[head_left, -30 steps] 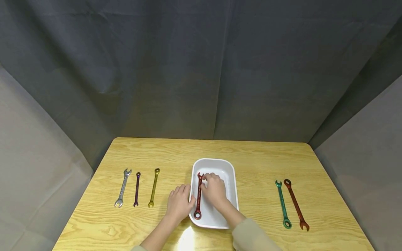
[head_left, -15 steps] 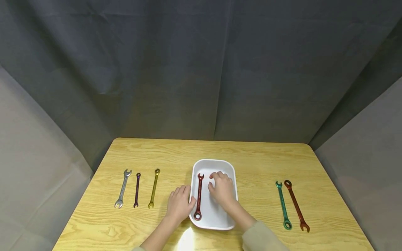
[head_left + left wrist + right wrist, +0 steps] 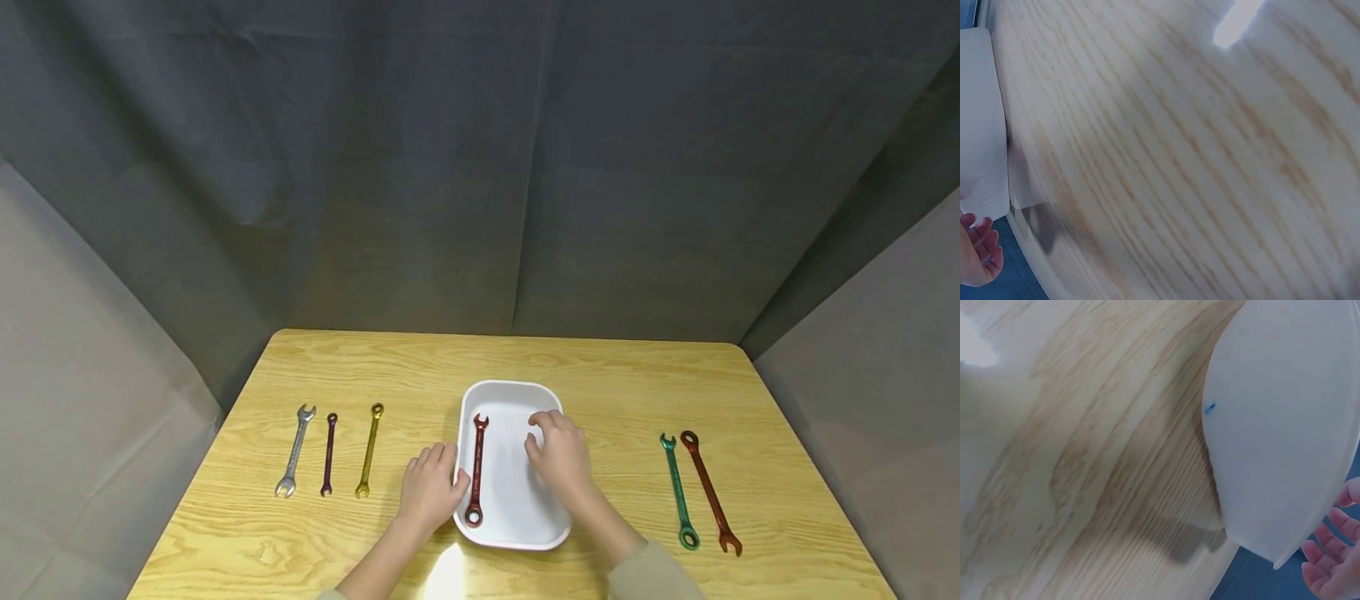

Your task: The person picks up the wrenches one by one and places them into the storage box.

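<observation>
A white rectangular tray (image 3: 517, 533) stands on the table between my hands. Inside it, along the left wall, lies a red combination wrench (image 3: 477, 471). My left hand (image 3: 429, 493) rests at the tray's left side, its thumb at the rim and its fingers relaxed on the outside. In the left wrist view the fingers (image 3: 985, 240) bend loosely beside the white wall. My right hand (image 3: 561, 457) hovers over the tray's right rim, thumb and fingers parted and bent, with nothing between them. The right wrist view has this hand's fingers (image 3: 1329, 547) by the tray's outer wall.
On the left lie a silver open-end wrench (image 3: 296, 452), a small purple wrench (image 3: 328, 455) and a yellow wrench (image 3: 370, 452). A green wrench (image 3: 678, 492) and an orange-red wrench (image 3: 711, 493) lie on the right. Dark cloth (image 3: 420, 167) hangs behind the table.
My right hand has moved right, from beside the red wrench to the tray's right rim. The wrench stays in the tray, and the left hand has hardly moved.
</observation>
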`<state>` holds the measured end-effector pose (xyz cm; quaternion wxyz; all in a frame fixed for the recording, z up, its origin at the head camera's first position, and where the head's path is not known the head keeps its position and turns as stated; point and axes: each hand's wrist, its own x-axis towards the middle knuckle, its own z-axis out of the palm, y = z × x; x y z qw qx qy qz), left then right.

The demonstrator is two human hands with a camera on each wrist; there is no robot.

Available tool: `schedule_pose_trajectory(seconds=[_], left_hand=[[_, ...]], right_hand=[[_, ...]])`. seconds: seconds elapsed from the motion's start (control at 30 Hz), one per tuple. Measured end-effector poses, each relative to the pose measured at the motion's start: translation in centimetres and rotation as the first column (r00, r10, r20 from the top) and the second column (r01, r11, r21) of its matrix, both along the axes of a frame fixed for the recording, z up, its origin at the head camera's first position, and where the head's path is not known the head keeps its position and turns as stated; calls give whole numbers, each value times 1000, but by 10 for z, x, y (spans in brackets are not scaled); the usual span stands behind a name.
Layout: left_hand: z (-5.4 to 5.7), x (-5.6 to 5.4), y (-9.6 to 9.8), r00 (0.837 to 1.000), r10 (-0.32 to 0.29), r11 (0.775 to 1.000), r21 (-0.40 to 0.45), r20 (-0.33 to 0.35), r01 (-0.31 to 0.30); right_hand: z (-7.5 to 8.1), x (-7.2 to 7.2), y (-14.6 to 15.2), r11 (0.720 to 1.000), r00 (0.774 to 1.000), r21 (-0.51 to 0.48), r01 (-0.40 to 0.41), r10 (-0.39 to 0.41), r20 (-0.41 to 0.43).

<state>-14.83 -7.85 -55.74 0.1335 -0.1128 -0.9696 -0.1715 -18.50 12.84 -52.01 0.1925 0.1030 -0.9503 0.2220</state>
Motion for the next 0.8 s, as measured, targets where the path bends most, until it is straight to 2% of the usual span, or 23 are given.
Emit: schedule_pose_trajectory(seconds=[0.3,0.8], left_hand=[[-1,-1,0,1000,-3,1000,-8,6,3],[-1,-1,-1,1000,-6,1000,-9,1,6]], right_hand=[[0,3,19,1000,997,-5,12,-13,-75],[-11,9,51,998,990,-17,63,-65,-129]])
